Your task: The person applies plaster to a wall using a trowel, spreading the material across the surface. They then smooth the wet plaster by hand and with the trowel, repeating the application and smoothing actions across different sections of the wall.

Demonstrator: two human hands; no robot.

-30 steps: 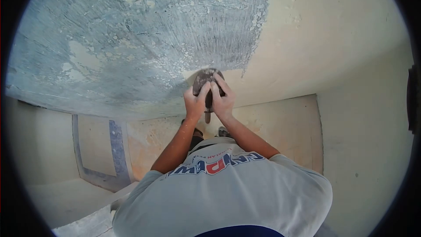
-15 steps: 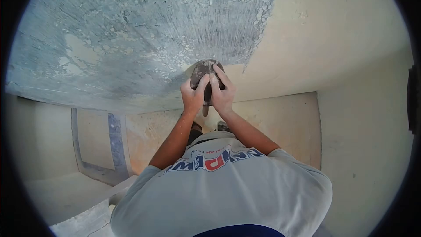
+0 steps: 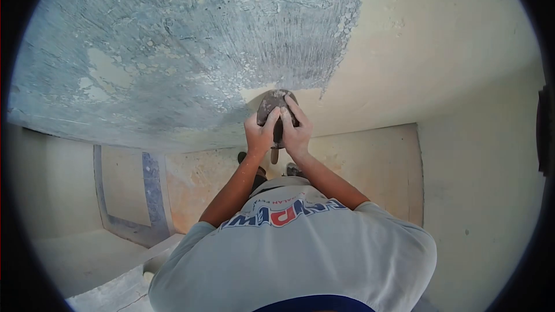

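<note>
Both my hands grip one dark, rounded hand tool (image 3: 270,103), dusted with pale powder, with a brown handle end (image 3: 274,156) sticking out below. My left hand (image 3: 258,134) is closed on its left side, thumb lying along the tool. On the right side my right hand (image 3: 297,133) is closed too, with fingers over the tool's face. The tool is held at the wall (image 3: 191,52), by the lower edge of a rough blue-grey patch with flaking pale paint. Its exact kind and its contact face are hidden from me.
Smooth cream wall (image 3: 428,40) lies to the right of the rough patch. Below is a stained floor (image 3: 370,162), where my shoes (image 3: 294,169) stand close to the wall. A blue-grey framed panel (image 3: 121,185) is at the left, and a pale side wall (image 3: 474,208) at the right.
Both hands and the tool have moved a short way down the wall, toward my body. A pale strip above the tool shows more now. The grip looks the same.
</note>
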